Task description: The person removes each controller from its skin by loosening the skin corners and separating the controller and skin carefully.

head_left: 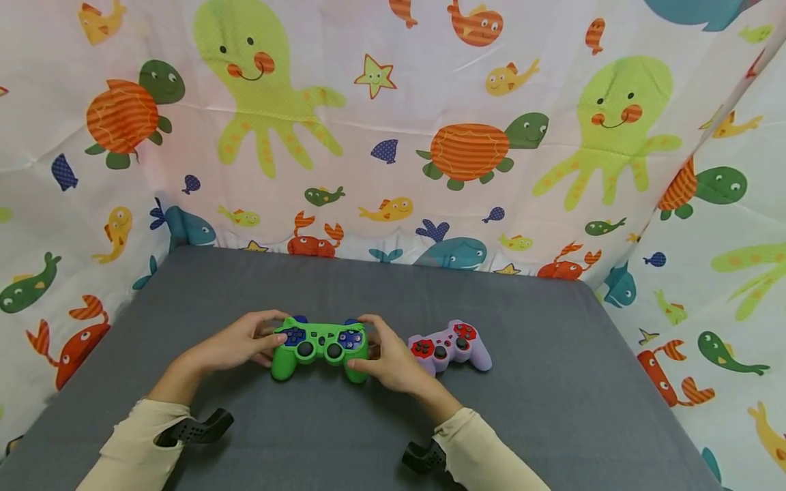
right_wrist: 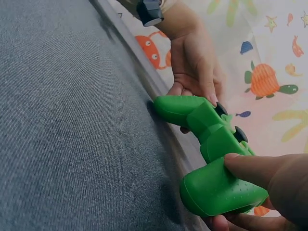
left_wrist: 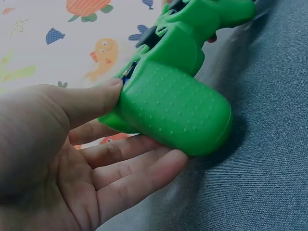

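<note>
A bright green game controller (head_left: 319, 335) with blue button areas and two black thumbsticks is held between both hands, close over the grey table. My left hand (head_left: 248, 339) grips its left end, thumb on top by the direction buttons and fingers beneath. In the left wrist view the dotted green grip (left_wrist: 175, 108) lies between thumb and fingers. My right hand (head_left: 393, 358) pinches the other end, its thumb (right_wrist: 250, 168) pressed on the right grip. Just beyond that hand lies a lilac controller (head_left: 454, 346) with red button areas, partly hidden by the hand.
The grey cloth-covered table (head_left: 540, 409) runs back to a white curtain (head_left: 362, 109) printed with sea animals, which also encloses both sides. Black wrist devices (head_left: 202, 427) stick out from both cream sleeves (head_left: 132, 453).
</note>
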Tool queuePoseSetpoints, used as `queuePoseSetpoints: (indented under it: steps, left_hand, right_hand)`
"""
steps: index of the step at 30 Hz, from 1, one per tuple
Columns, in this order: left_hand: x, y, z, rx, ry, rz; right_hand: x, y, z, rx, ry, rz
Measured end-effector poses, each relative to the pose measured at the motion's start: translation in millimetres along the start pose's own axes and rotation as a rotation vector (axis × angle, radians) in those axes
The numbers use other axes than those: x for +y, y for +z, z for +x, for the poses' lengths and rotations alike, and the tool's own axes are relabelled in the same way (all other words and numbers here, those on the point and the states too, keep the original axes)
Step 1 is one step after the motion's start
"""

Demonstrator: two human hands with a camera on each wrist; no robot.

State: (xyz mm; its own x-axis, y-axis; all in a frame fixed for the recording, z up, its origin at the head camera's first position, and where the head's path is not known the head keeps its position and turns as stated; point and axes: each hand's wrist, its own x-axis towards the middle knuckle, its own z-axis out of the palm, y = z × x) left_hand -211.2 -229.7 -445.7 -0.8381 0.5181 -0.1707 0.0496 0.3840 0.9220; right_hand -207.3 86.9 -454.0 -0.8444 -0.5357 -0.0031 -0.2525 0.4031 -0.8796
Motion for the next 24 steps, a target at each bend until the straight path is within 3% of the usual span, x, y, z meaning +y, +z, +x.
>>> queuePoseSetpoints:
  steps: [7,15,24]
  left_hand:
    - [-0.9,1.0,-1.0,-0.007,-0.017,0.019]
    - [-4.9,1.8,1.5,0.043,0.087,0.156]
    - [-9.0,7.5,5.4,0.090,0.122,0.180]
  right_hand:
    - [2,4,0,0.012,0.012,-0.023]
    - [4,5,1,0.047,-0.014,-0.027]
    - [8,7,2,0.040,0.007,-0.078]
